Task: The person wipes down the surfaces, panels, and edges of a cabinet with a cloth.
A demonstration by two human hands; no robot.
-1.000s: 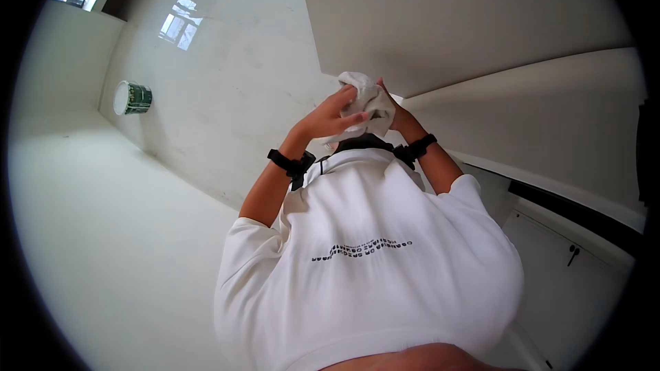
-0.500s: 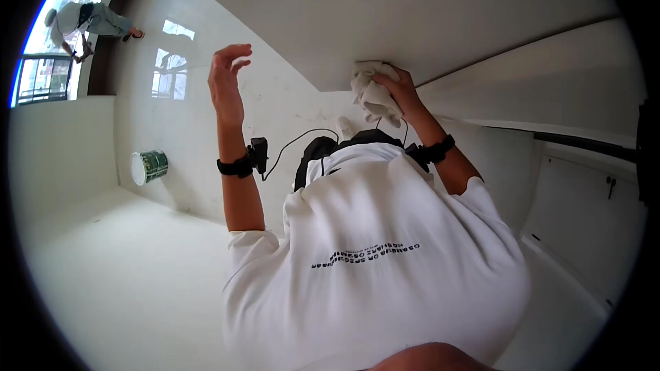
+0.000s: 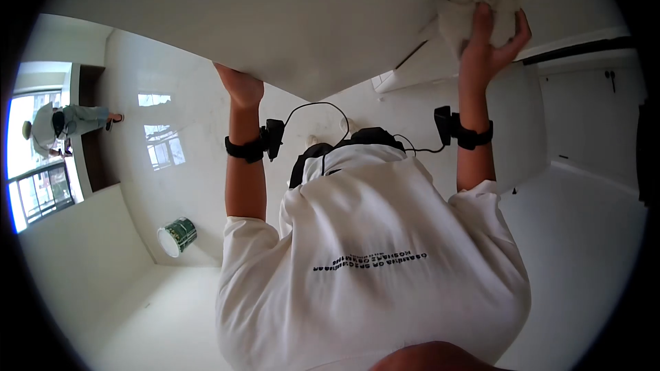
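A crumpled off-white cloth (image 3: pixel 454 17) lies against the pale flat panel (image 3: pixel 309 20) at the upper right. My right hand (image 3: pixel 489 45) presses it there, its thumb and fingers spread over the cloth. At the panel's lower left edge is my left hand (image 3: pixel 240 87); the panel hides its fingers, and only the wrist and heel of the hand show. Both wrists wear black straps with small devices and cables.
A green and white bucket (image 3: pixel 177 236) stands on the glossy floor at the lower left. Another person (image 3: pixel 69 124) is by the window at the far left. White cabinet doors (image 3: pixel 591 117) are at the right.
My right hand has moved right and up with the cloth. My left hand, free in the air before, has gone behind the panel's edge. The view has turned, and the panel fills more of the top.
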